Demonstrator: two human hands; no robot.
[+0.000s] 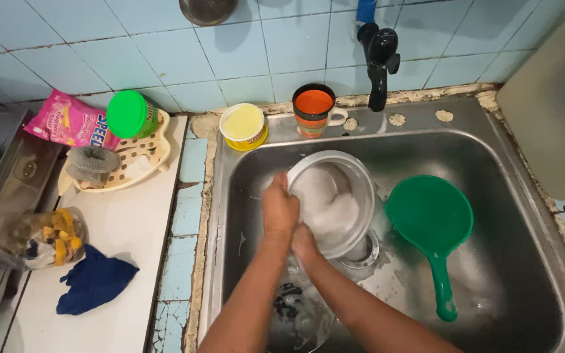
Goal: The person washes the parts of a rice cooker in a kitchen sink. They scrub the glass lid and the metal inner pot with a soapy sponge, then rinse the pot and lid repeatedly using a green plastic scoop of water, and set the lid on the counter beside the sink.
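**Sink and counter, and what lies on them**

The steel sink (524,216) holds a soapy metal bowl (335,199) and a green ladle (434,225). On its back ledge stand a yellow tub (244,125) and an orange cup (314,108). The white counter (132,229) carries a cream rack (140,157), a blue cloth (94,280) and a plastic bag (50,238).

A green ladle (431,219) lies in the steel sink (524,216), handle toward the near edge. Behind the sink's back rim stand a yellow tub (244,126) and an orange mug (314,108), with a black tap (378,60) above on the tiled wall. Left of the sink, the tabletop (122,229) carries a cream rack (140,157) with a green-lidded jar (129,114), a pink packet (67,121) and a blue cloth (94,279).
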